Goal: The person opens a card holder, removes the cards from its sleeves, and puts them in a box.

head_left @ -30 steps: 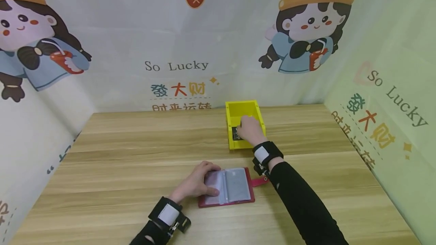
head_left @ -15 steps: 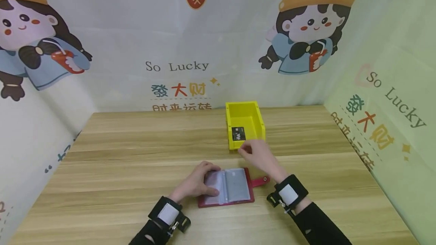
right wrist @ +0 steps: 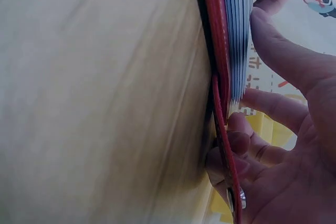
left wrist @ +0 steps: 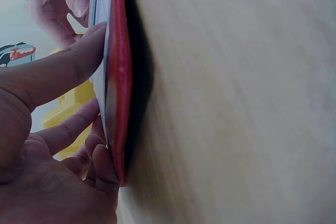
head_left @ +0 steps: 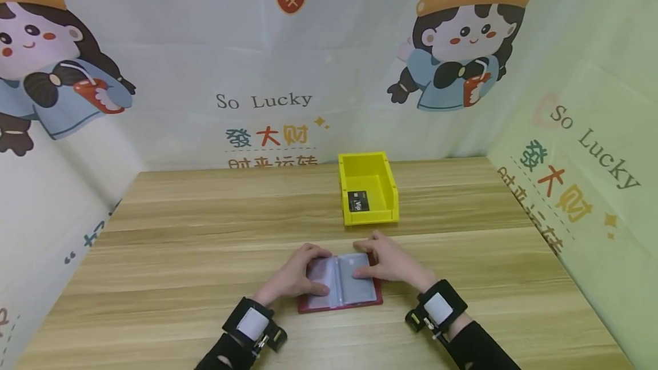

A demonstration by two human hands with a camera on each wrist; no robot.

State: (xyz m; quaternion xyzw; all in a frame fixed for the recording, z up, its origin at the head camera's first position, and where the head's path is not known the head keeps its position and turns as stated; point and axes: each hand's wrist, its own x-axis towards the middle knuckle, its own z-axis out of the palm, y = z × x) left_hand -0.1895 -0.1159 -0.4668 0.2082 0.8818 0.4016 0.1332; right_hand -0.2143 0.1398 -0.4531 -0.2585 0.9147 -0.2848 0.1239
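Lying open: card holder (head_left: 336,287), on the tabletop (head_left: 205,233), nearer the person than the yellow bin (head_left: 372,219).
Left hand (head_left: 292,276): thumb pressing the left page (head_left: 321,273), fingers curled at the edge; grips the card holder.
Right hand (head_left: 394,261): thumb on the right page (head_left: 357,290), fingers part-curled about the edge and strap (right wrist: 224,145); cannot tell whether they pinch anything further.
Bin contents: one black card (head_left: 358,201), near the front left corner.
Done, as judged: card holder opened and steadied by both hands.
Outstanding, as judged: black card lies outside the card holder; pocket contents not verifiable.
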